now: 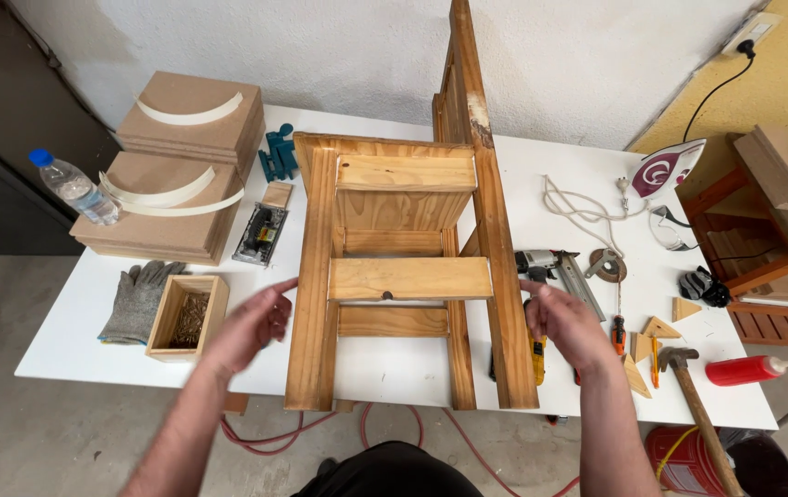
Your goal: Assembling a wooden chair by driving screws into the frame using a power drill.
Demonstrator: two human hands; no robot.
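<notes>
Wooden frame on table; two hands, left hand, right hand, fingers open, flanking it, gripping nothing.

1 pine wooden frame; 2 brown board stacks; 4 small wooden triangle wedges; 1 clear plastic water bottle; 1 wooden-handled hammer.

Both hands, left and right, hover open with fingers loosely curled, forearms extended forward.
</notes>
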